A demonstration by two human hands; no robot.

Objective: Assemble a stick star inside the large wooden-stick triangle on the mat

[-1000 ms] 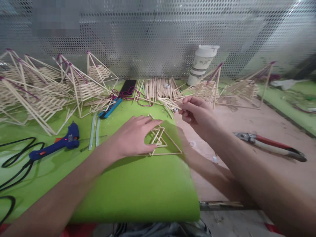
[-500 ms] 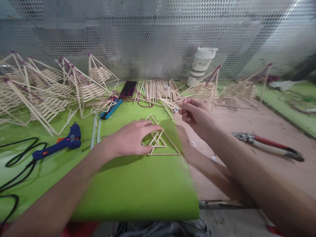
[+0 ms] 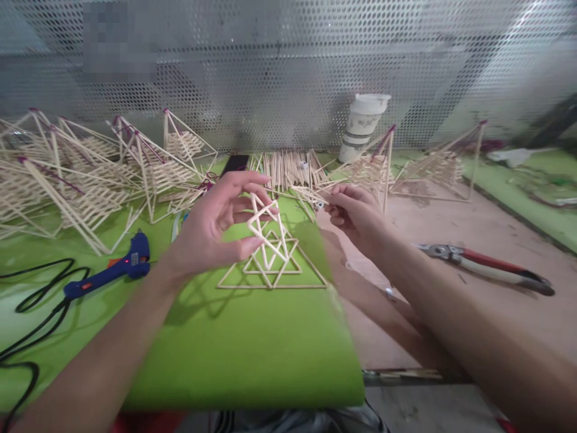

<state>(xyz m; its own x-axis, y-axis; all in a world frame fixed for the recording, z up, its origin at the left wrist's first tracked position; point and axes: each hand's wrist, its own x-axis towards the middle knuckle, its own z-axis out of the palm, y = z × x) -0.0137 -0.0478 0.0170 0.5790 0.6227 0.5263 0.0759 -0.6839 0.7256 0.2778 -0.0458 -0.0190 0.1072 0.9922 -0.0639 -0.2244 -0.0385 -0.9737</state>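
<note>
My left hand [image 3: 216, 222] holds a small frame of glued wooden sticks [image 3: 280, 231] between thumb and fingers, tilted above the mat. Below it, a larger triangular stick frame [image 3: 300, 287] lies flat on the green mat [image 3: 252, 355], with smaller triangles inside its outline. My right hand [image 3: 354, 210] is closed in a pinch at the end of a thin wooden stick [image 3: 311, 193], beside some loose sticks. Its fingertips partly hide what they grip.
Finished stick pyramids [image 3: 54, 180] crowd the left; others [image 3: 437, 165] stand at right. A blue glue gun [image 3: 108, 270] with black cord lies left. Cutting pliers [image 3: 487, 264] rest on the bare board. Behind are a stick pile [image 3: 288, 169], a phone [image 3: 234, 163] and a cup [image 3: 363, 126].
My left hand has risen from the mat with the small stick frame, uncovering the larger triangular frame beneath. My right hand stays pinched in nearly the same place.
</note>
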